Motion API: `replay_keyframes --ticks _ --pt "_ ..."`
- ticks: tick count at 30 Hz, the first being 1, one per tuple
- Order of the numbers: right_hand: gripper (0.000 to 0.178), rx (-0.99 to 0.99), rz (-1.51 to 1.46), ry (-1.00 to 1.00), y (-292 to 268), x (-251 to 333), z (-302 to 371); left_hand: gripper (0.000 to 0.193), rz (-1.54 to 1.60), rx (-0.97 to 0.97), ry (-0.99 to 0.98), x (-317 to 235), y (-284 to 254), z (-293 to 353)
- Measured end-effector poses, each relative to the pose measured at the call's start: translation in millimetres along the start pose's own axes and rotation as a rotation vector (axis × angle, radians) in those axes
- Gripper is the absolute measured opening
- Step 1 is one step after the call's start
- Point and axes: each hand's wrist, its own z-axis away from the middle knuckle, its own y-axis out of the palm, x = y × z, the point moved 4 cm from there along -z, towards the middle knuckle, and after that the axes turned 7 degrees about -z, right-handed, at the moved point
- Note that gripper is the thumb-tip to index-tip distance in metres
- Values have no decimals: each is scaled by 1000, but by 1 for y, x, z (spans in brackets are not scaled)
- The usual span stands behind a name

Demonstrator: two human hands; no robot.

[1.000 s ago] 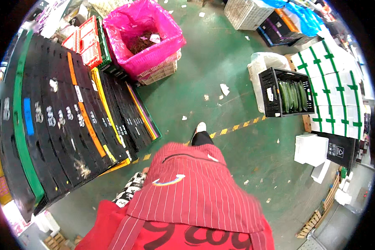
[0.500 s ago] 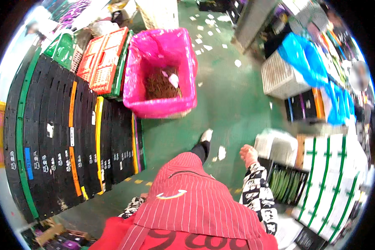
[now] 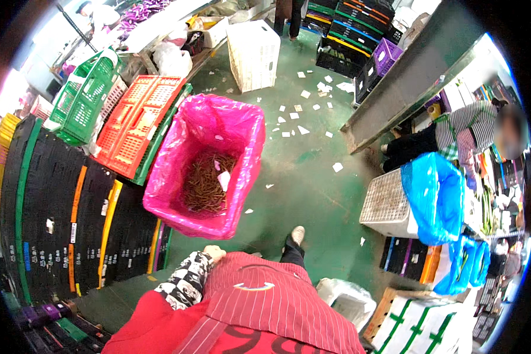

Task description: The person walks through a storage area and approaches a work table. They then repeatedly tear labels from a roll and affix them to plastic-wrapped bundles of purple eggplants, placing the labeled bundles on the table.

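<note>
My left hand point(image 3: 215, 252) hangs in front of the red striped apron point(image 3: 248, 283), below a black-and-white patterned sleeve. Nothing shows in it, but its fingers are too small to make out. My right hand is out of view. Closest to the left hand is a tall bin lined with a shiny pink plastic bag point(image 3: 249, 165), standing just ahead and a little to the left, apart from the hand. Brown thin stalks point(image 3: 203, 189) lie at its bottom, with a white scrap point(image 3: 224, 180) on top.
Stacked black crates point(image 3: 53, 218) and orange folded crates point(image 3: 138, 121) line the left. A grey pillar point(image 3: 413, 71), a bending person point(image 3: 466, 130) and a blue-lined basket point(image 3: 386, 200) are on the right. White scraps point(image 3: 302, 130) litter the green floor. A white bin point(image 3: 253, 56) stands ahead.
I have stepped forward, so the pink-lined bin is closer and lower in view. My left hand has swung up beside the apron; my right hand has left the view.
</note>
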Motion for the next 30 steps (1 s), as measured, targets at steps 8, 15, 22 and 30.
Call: replay_keyframes --ticks 8,15,22,30 --pt "14 194 787 -704 -201 117 -203 22 103 -126 -202 -105 58 -6" --pt "7 223 -355 -427 -328 344 -495 26 462 -364 -262 -117 102 -14" --pt "18 407 -637 -39 -336 558 -586 23 793 -701 -291 -227 64 -102" --pt "16 378 -135 -202 -453 697 -601 14 1253 -938 -211 -423 -207 -217"
